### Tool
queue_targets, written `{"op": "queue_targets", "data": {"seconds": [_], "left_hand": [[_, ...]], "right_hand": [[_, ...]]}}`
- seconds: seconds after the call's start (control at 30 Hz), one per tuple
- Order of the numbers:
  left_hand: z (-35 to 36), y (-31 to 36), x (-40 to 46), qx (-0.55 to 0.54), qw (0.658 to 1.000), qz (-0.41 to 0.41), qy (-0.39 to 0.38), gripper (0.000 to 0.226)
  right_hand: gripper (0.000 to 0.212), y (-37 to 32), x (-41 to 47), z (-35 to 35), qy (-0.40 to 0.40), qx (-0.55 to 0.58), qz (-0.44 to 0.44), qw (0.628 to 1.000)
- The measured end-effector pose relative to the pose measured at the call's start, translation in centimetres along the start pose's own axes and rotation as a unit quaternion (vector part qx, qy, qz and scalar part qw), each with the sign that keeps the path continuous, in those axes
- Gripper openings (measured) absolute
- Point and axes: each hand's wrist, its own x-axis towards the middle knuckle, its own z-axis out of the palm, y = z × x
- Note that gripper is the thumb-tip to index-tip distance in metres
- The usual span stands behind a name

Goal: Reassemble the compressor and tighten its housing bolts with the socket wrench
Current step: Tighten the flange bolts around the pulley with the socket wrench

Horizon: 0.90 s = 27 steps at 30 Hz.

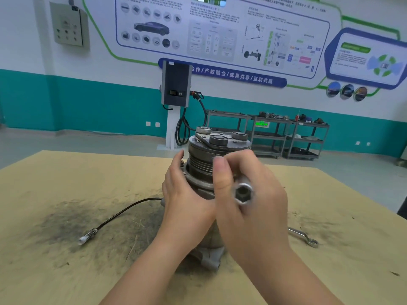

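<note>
Head view: the compressor (207,172) stands upright near the middle of the tabletop (66,216), pulley end uppermost. The left hand (187,194) lies against its left flank, fingers straight and together, touching the housing without curling round it. The right hand (253,194) is closed round the socket wrench (242,193), whose hexagonal socket opening faces the camera, in front of the compressor's right side. A black cable (123,213) with a white connector lies left; a ring spanner (305,236) lies right.
</note>
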Motion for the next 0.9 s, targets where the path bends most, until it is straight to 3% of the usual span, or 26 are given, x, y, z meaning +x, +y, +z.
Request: {"op": "queue_targets", "data": {"seconds": [0.07, 0.17, 0.23, 0.3, 0.43, 0.67, 0.9], "left_hand": [[0.1, 0.1, -0.2, 0.010, 1.000, 0.003, 0.005, 0.114], [-0.2, 0.1, -0.4, 0.054, 0.998, 0.017, -0.005, 0.111], [-0.6, 0.1, -0.5, 0.060, 0.998, 0.016, -0.024, 0.110], [-0.9, 0.1, -0.4, 0.052, 0.998, 0.014, -0.042, 0.109], [-1.3, 0.4, -0.5, 0.030, 0.997, 0.001, -0.066, 0.116], [-1.4, 0.1, -0.7, 0.038, 0.998, -0.002, -0.051, 0.121], [-1.3, -0.1, -0.8, 0.084, 0.996, -0.008, -0.030, 0.117]], "right_hand": [[0.020, 0.7, 0.8, 0.1, 0.019, -0.013, -0.044, 0.999], [0.010, 2.0, 2.4, -0.8, 0.073, 0.174, -0.050, 0.981], [0.007, 3.0, 3.3, -1.9, 0.146, 0.277, 0.012, 0.950], [0.008, 4.2, 3.6, -2.8, 0.184, 0.371, 0.141, 0.899], [0.019, 6.2, 3.4, -3.3, 0.165, 0.458, 0.297, 0.821], [0.018, 7.3, 2.7, -2.5, 0.117, 0.532, 0.361, 0.757], [0.012, 8.7, 3.0, -2.5, 0.051, 0.603, 0.448, 0.658]]}}
